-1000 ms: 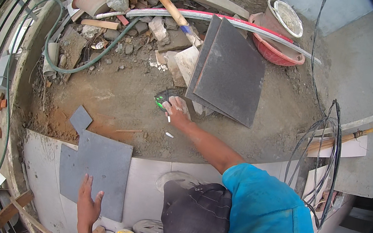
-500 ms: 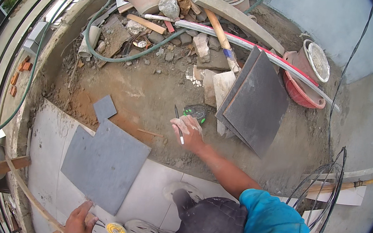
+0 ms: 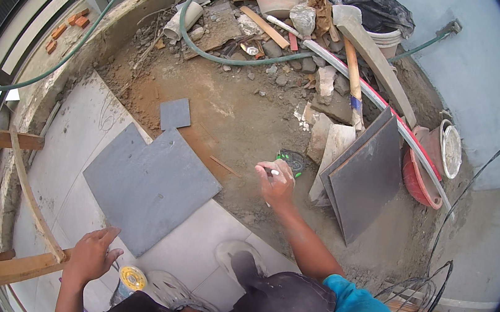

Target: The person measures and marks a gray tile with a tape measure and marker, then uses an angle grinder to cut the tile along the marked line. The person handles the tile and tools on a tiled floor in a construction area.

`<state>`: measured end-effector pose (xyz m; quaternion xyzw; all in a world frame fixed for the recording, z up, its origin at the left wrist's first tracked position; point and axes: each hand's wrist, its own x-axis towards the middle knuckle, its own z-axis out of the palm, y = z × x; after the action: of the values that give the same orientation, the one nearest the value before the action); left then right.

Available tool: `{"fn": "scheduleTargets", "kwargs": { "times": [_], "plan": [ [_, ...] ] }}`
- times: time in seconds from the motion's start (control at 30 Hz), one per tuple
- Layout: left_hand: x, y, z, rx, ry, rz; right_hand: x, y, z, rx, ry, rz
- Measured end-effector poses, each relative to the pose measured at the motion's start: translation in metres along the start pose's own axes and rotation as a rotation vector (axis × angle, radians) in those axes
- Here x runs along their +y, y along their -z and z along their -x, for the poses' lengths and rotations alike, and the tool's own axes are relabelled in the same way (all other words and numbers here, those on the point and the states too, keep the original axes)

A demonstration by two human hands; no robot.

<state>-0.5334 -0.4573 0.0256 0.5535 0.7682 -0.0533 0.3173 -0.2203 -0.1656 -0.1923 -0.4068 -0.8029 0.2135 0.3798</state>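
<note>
On the dirt bed just past the edge of the laid floor tiles (image 3: 69, 152), the right hand (image 3: 276, 183) is closed round a thin white marker (image 3: 271, 172), fingers pinched tight on it, tip pointing down at the mortar. Just beyond the knuckles sits a green-and-black tape measure (image 3: 291, 160), apart from the hand but near. The left hand (image 3: 91, 255) is low at the near-left corner of the laid tiles, fingers spread and half open, holding nothing; it hovers just beside a yellow-capped can (image 3: 131, 282) and a curved wooden strip (image 3: 32, 204). Betw. the two hands lies the notched grey tile (image 3: 150, 184), loose on the pale tiles w/ its far corner over the dirt; a small cut-off square (image 3: 175, 113) rests past it. Right of the marker hand, dark tiles (image 3: 365, 176) lean against rubble, w/ a red basin (image 3: 419, 177) behind.

Risks, as I'd judge: the loose tile could skid on the smooth floor if the left hand or a knee nudges it, so any mark would be off. The leaning tiles look unsteady; a bump could tip them toward the right forearm.
</note>
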Motion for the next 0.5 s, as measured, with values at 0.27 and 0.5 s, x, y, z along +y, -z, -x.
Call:
{"fn": "scheduleTargets", "kwargs": {
  "times": [0.27,0.5],
  "plan": [
    [-0.015,0.0,0.01,0.068,0.005,-0.041,-0.004,-0.001,0.002,-0.129,0.003,0.092],
    [-0.065,0.03,-0.06,0.072,0.141,-0.059,-0.07,0.026,-0.011,-0.21,-0.053,-0.172]
  ]
}}
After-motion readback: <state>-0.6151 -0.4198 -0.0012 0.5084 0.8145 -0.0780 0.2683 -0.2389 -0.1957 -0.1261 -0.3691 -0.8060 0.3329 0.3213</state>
